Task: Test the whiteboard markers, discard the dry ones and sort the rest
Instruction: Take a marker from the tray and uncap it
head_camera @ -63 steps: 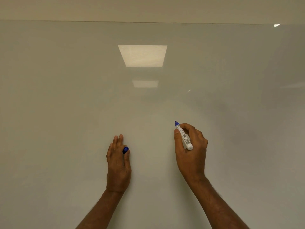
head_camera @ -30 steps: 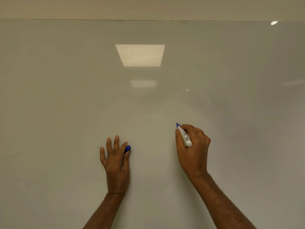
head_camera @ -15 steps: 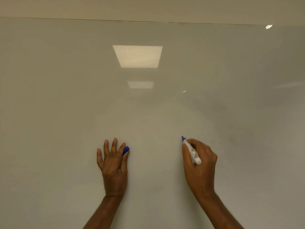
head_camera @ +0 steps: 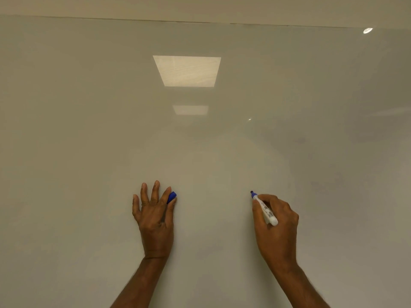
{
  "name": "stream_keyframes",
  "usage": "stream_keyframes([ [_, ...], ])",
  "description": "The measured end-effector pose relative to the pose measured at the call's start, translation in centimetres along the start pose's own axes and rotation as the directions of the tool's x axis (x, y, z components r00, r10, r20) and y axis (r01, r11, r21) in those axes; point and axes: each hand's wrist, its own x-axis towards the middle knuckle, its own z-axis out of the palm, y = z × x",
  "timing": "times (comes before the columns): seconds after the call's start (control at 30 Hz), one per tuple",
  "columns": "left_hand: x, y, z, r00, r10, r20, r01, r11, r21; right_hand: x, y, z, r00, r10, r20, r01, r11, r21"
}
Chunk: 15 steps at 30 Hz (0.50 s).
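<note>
One white marker (head_camera: 265, 211), blue tip bared, fills the right grip (head_camera: 280, 236); left grip (head_camera: 155, 218) pinches the blue cap (head_camera: 171, 197).

Blue cap (head_camera: 172, 197), white blue-tipped marker (head_camera: 265, 211), off-white whiteboard (head_camera: 89, 152).

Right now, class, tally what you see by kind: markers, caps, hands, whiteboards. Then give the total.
marker: 1
cap: 1
hands: 2 (left hand, right hand)
whiteboard: 1
Total: 5
</note>
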Motion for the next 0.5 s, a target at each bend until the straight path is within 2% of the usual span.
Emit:
stream_keyframes([
  [0.1,0.1,0.3,-0.2,1.000,-0.028,0.012,0.028,1.000,-0.011,-1.5,0.4,-0.9,0.997,0.051,0.058,-0.049,0.998,-0.051],
  [0.17,0.2,0.6,-0.5,0.998,-0.054,0.027,0.054,0.998,-0.012,-1.9,-0.1,-1.8,0.983,0.142,0.113,-0.140,0.990,-0.024],
  [0.27,0.1,1.6,-1.2,0.997,-0.065,0.041,0.066,0.997,-0.029,-2.8,-2.2,-3.5,0.936,0.279,0.213,-0.321,0.927,0.195],
  [0.37,-0.3,4.0,-2.7,0.997,-0.062,0.050,0.067,0.992,-0.105,-3.8,-5.4,-4.9,0.898,0.321,0.301,-0.422,0.824,0.379],
  [0.43,-0.7,6.3,-4.2,0.986,-0.147,0.079,0.159,0.970,-0.182,-4.7,-7.1,-5.4,0.867,0.310,0.390,-0.470,0.770,0.433],
  [0.5,-0.8,9.2,-6.3,0.917,-0.368,0.157,0.399,0.868,-0.295,-5.6,-8.4,-5.8,0.839,0.290,0.461,-0.510,0.716,0.476],
])
